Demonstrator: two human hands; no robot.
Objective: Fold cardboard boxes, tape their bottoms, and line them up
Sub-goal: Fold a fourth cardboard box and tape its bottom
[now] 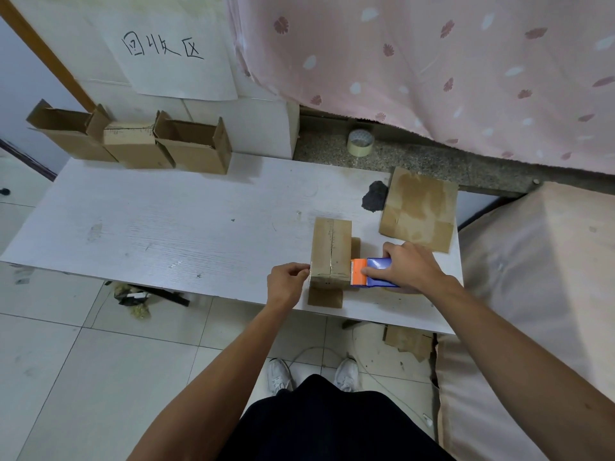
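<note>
A folded cardboard box (331, 251) stands bottom-up near the front edge of the white table (173, 221), its flaps closed along a centre seam. My left hand (288, 283) pinches the box's near left corner, apparently on a tape end. My right hand (411, 266) grips a blue and orange tape dispenser (369, 272) pressed against the box's near right side. Three assembled boxes (139, 141) stand in a row at the table's back left.
A flat unfolded cardboard piece (419, 209) lies at the table's right, beside a dark patch (374, 196). A tape roll (360, 143) sits on the stone ledge behind. A pink curtain hangs above; a mattress is at right. Cardboard scraps lie on the tiled floor.
</note>
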